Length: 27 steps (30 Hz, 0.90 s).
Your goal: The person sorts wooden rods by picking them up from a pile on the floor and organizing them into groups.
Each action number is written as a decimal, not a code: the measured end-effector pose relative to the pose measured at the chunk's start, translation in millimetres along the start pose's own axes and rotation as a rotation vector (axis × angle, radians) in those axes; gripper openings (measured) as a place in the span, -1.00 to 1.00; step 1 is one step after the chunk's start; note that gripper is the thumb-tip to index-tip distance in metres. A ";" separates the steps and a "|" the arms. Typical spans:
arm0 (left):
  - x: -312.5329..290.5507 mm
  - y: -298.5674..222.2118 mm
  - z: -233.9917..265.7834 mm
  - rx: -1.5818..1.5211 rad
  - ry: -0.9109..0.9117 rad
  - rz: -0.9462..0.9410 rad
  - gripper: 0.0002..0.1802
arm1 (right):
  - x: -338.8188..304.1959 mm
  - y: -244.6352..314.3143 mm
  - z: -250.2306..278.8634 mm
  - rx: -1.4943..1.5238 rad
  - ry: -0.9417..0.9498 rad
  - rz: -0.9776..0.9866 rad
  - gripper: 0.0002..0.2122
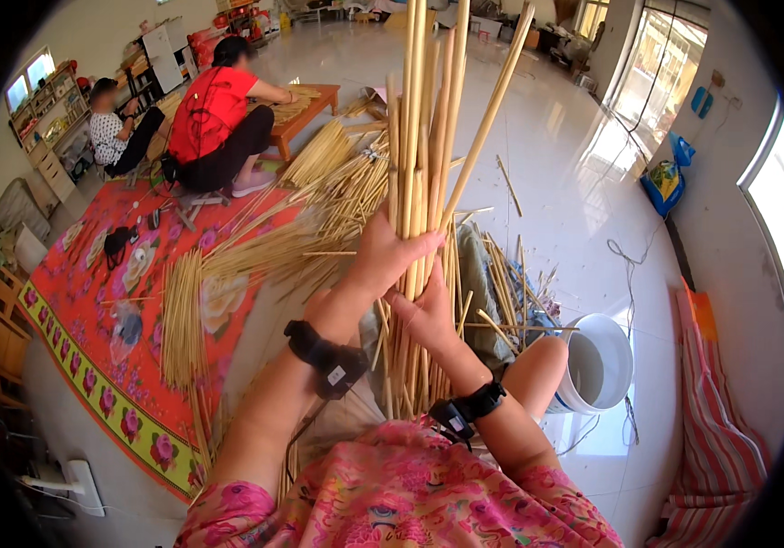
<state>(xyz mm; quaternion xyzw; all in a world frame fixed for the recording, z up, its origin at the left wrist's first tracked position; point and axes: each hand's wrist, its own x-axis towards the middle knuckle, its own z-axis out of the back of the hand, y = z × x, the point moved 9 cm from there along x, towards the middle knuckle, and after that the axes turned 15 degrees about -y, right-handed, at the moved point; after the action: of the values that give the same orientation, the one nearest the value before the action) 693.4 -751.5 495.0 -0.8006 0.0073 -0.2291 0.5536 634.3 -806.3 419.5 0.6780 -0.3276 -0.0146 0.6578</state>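
Upright before me stands a bundle of straw-coloured reed stalks (422, 137), uneven at the top, with one thicker stalk leaning out to the right. My left hand (390, 248) is wrapped round it, thumb across the front. Just below, my right hand (424, 315) grips the same bundle with its thumb pointing up and left. The lower stalk ends come down between my knees, partly hidden by my hands. Each wrist wears a black strap with a small box. Behind the bundle sits a grey-green sack (479, 274), with more stalks beside it.
Loose stalks (182, 320) lie on the red flowered mat (90, 301) to my left. A white bucket (598, 365) stands at my right knee. A person in red (205, 119) crouches by a low wooden table (319, 100); another person sits farther left. Cables cross the right floor.
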 end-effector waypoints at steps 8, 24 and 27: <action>17.5 -38.2 -32.7 0.069 0.103 -0.076 -0.61 | 24.5 43.1 5.8 0.186 0.008 -0.065 -0.51; -46.9 267.1 11.9 0.120 -0.040 0.574 -0.44 | -66.9 -153.2 88.2 -0.028 -0.037 -0.918 -0.84; -66.3 275.0 12.7 0.148 -0.069 0.644 -0.54 | -90.0 -168.2 96.6 -0.038 -0.003 -0.992 -0.80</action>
<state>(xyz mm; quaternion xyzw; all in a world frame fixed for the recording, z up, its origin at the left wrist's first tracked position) 705.4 -829.1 222.9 -0.7220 0.2248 -0.0151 0.6542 591.7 -863.4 217.9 0.7400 0.0341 -0.3330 0.5835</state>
